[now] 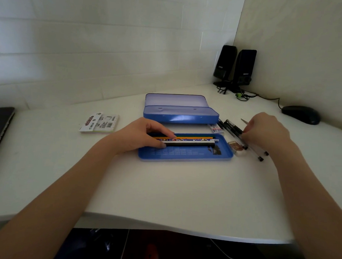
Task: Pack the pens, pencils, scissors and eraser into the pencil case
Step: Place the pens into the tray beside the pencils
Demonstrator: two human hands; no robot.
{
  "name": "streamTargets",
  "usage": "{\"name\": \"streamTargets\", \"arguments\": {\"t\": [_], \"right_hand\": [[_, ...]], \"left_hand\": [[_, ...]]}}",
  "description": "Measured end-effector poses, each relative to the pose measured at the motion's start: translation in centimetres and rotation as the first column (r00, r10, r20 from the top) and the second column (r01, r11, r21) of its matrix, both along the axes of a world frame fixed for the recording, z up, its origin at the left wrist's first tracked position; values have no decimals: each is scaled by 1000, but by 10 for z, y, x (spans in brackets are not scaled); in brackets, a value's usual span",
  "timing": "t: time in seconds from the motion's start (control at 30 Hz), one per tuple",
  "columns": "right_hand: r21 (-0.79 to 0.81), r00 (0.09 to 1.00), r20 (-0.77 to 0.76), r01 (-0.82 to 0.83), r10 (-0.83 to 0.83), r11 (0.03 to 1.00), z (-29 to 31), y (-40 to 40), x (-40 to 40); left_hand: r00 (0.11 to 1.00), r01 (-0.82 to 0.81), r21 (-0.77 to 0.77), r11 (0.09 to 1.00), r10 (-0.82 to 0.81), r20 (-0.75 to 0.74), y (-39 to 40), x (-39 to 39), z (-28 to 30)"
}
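I am looking down at a white desk [163, 191] where a blue pencil case [184, 156] is lying open in parts: a shallow tray nearest me, and a deeper blue box [180, 115] with its lid raised sitting just behind it. Several pencils [191, 140] are lying lengthwise along the tray's far side, side by side; I am counting green, orange, patterned, white and black barrels.

The left hand [142, 135] is resting on the left ends of those pencils, fingers held together and laid flat across them, thumb at the near side against the black one.

The right hand [264, 131] is sitting to the right of the tray, fingers curled and pinching on a bunch of black-capped pens [234, 132] that are lying slanted on the desk. A thin pointed metal tip [244, 121] is showing just beyond the fingers; I cannot tell whether it belongs to the scissors.

A small clear box [237, 149] is touching the tray's right end. A lead refill pack [216, 128] is lying between the blue box and the pens.

A card packet [100, 123] is lying well to the left. Two speakers [235, 68] and a mouse [301, 114] are occupying the far right corner.
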State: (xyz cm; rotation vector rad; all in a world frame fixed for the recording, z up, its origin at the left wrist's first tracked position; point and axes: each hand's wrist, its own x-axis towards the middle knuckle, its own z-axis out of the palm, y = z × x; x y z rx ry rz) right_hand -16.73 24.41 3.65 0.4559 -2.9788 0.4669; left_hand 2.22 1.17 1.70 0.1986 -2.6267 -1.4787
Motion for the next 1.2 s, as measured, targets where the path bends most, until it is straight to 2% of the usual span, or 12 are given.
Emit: {"name": "streamTargets", "arguments": {"t": [0.07, 0.13, 0.23, 0.33, 0.4, 0.5, 0.63, 0.83, 0.93, 1.0, 1.1, 1.2], "right_hand": [[-75, 1000, -20, -4, 2, 997, 0, 1, -3], [-255, 998, -39, -53, 45, 965, 4, 1, -3], [-527, 962, -5, -234, 272, 817, 15, -2, 10], [-469, 817, 43, -491, 575, 734, 22, -9, 33], [-396, 704, 67, -631, 707, 667, 21, -15, 45], [-262, 583, 119, -762, 803, 592, 14, -25, 55], [-248, 531, 120, -802, 839, 543, 2, -37, 62], [-267, 553, -51, -810, 831, 523, -8, -50, 72], [-231, 556, -72, -817, 828, 529, -11, -52, 73], [-267, 584, -82, -793, 807, 547, -9, -50, 69], [-414, 757, -192, -639, 624, 648, 0, -41, 48], [-372, 917, -222, -394, 332, 841, 2, -21, 15]], "left_hand": [[1000, -3, -2, 1000, 3, -6, 0, -1, 0], [1000, -2, -1, 1000, 2, -5, -1, -1, 0], [1000, 9, -12, 1000, -9, -6, -1, 0, -1], [1000, -20, -1, 1000, 20, -11, -1, 0, 0], [996, -76, 34, 997, 77, -36, -1, -2, 0], [987, -145, 86, 986, 150, -53, -3, -4, 0], [990, -133, 79, 988, 136, -33, -3, -3, 0], [995, -100, 88, 991, 102, -17, -2, -3, 1], [997, -79, 89, 993, 80, -8, -3, -3, 1], [998, -62, 82, 995, 63, -6, -4, -2, 0], [999, -35, 76, 997, 37, -13, -4, -1, 0], [1000, -6, 46, 999, 6, -3, -4, 0, 0]]}}
